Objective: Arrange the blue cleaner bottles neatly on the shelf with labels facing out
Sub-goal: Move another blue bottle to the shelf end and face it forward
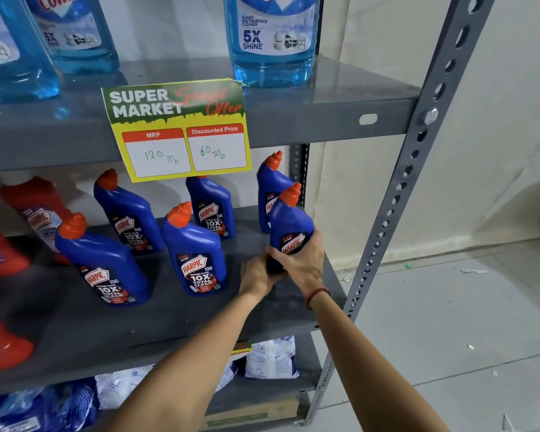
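Several blue Harpic bottles with orange caps stand on the grey middle shelf (175, 313), labels toward me. At the shelf's right end, both hands hold one blue bottle (289, 226) upright, label facing out. My right hand (303, 260) wraps its lower front; my left hand (258, 275) grips its base from the left. Another blue bottle (270, 185) stands just behind it. Further left are a front-row bottle (197, 254), a back-row bottle (212, 207), a second back-row bottle (128, 213) and a front-left bottle (103, 263).
Red Harpic bottles (35, 210) stand at the shelf's left. A yellow price card (181, 132) hangs from the upper shelf, which carries pale blue glass-cleaner bottles (272, 42). A perforated grey upright (396, 198) bounds the right side. White packets (272, 357) lie on the shelf below.
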The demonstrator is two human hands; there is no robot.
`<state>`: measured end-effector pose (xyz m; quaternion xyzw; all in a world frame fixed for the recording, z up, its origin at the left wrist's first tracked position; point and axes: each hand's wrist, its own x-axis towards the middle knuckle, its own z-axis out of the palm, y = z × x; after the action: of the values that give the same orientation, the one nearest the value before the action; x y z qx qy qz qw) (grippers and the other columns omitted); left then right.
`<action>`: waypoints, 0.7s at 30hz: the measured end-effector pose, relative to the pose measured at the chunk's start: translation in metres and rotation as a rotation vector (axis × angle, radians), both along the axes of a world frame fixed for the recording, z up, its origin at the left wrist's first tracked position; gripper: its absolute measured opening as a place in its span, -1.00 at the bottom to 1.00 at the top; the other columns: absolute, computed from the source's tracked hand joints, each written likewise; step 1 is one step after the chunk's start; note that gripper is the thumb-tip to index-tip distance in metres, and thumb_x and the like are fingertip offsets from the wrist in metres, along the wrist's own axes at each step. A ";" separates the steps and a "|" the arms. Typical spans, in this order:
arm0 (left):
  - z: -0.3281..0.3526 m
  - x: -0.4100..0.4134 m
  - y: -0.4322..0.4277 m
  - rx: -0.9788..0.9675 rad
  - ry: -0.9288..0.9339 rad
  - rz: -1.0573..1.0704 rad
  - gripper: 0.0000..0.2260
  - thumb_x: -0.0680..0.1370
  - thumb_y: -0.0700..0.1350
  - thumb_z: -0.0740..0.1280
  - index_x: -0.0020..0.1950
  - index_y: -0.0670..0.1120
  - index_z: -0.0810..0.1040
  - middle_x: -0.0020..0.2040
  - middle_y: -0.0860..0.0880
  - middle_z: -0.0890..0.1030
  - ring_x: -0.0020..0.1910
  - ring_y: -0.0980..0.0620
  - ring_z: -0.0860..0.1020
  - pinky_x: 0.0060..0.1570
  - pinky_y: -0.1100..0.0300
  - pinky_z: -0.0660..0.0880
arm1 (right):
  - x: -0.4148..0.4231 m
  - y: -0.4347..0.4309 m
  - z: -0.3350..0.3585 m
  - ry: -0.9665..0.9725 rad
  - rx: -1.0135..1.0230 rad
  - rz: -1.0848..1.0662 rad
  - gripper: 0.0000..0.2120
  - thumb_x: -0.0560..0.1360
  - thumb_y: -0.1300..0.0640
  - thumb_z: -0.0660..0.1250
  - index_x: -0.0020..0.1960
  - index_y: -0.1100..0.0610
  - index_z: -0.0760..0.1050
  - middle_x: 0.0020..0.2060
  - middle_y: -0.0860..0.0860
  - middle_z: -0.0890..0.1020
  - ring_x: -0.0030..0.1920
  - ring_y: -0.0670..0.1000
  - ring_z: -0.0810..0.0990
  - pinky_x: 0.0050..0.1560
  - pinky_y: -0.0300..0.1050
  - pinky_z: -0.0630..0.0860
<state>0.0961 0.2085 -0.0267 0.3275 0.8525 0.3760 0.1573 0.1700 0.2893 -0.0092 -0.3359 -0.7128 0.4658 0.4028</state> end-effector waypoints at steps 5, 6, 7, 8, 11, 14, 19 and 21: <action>0.001 0.004 -0.008 0.152 -0.137 -0.033 -0.68 0.35 -0.08 0.50 0.05 -0.12 0.58 0.01 -0.13 0.68 0.00 0.00 0.60 0.15 0.01 0.50 | 0.013 0.005 -0.014 0.026 -0.118 0.131 -0.24 0.21 -0.09 0.57 0.28 0.06 0.32 0.09 0.03 0.52 0.08 -0.01 0.54 0.06 -0.15 0.53; 0.000 0.003 -0.010 0.176 -0.146 -0.052 -0.68 0.36 -0.10 0.49 0.07 -0.12 0.57 0.04 -0.14 0.67 0.00 0.03 0.59 0.13 0.10 0.49 | 0.016 0.005 -0.018 0.034 -0.173 0.157 -0.33 0.26 -0.08 0.54 0.27 0.04 0.33 0.08 0.03 0.54 0.07 -0.01 0.55 0.05 -0.16 0.53; -0.001 0.002 -0.011 0.169 -0.130 -0.066 -0.68 0.38 -0.11 0.48 0.10 -0.13 0.57 0.06 -0.14 0.66 0.01 0.04 0.58 0.10 0.16 0.46 | 0.019 0.005 -0.021 0.039 -0.221 0.174 -0.42 0.32 -0.07 0.50 0.25 0.02 0.34 0.08 0.02 0.54 0.07 -0.01 0.56 0.04 -0.16 0.53; -0.001 0.001 -0.013 0.176 -0.129 -0.079 -0.67 0.39 -0.12 0.47 0.12 -0.14 0.56 0.09 -0.14 0.65 0.04 0.03 0.57 0.09 0.19 0.44 | 0.022 0.005 -0.023 0.043 -0.261 0.183 -0.50 0.39 -0.06 0.45 0.24 0.00 0.35 0.07 0.01 0.55 0.07 -0.01 0.56 0.06 -0.14 0.54; -0.002 0.004 -0.016 0.158 -0.120 -0.072 -0.64 0.42 -0.11 0.44 0.18 -0.15 0.52 0.16 -0.15 0.61 0.17 -0.05 0.55 0.18 0.15 0.42 | 0.027 0.007 -0.023 0.041 -0.315 0.190 -0.60 0.52 -0.03 0.28 0.32 0.05 0.34 0.09 0.03 0.55 0.14 0.04 0.54 0.15 -0.07 0.50; -0.009 0.010 -0.018 0.135 -0.102 -0.035 -0.63 0.43 -0.07 0.43 0.18 -0.18 0.52 0.17 -0.18 0.60 0.17 -0.12 0.54 0.21 0.06 0.44 | 0.035 0.003 -0.019 -0.004 -0.323 0.155 -0.59 0.58 -0.05 0.16 0.36 0.09 0.31 0.15 0.06 0.53 0.13 0.01 0.49 0.14 -0.13 0.43; -0.012 0.026 -0.033 0.104 -0.079 -0.058 -0.67 0.43 -0.07 0.43 0.13 -0.18 0.53 0.14 -0.17 0.62 0.14 -0.11 0.56 0.10 0.17 0.44 | 0.061 -0.020 -0.023 -0.029 -0.311 0.120 -0.57 0.59 -0.09 0.09 0.40 0.06 0.25 0.12 -0.05 0.44 0.14 -0.06 0.41 0.13 -0.17 0.34; -0.013 0.034 -0.043 0.122 -0.082 -0.077 -0.67 0.42 -0.07 0.44 0.12 -0.20 0.54 0.14 -0.17 0.62 0.16 -0.08 0.55 0.05 0.26 0.39 | 0.072 -0.030 -0.028 -0.005 -0.281 0.106 -0.59 0.59 -0.06 0.11 0.38 0.08 0.28 0.11 -0.03 0.48 0.13 -0.03 0.47 0.13 -0.17 0.39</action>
<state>0.1298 0.1653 -0.0400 0.3531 0.8077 0.4339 0.1863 0.2418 0.2594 -0.0375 -0.3521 -0.6584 0.5807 0.3246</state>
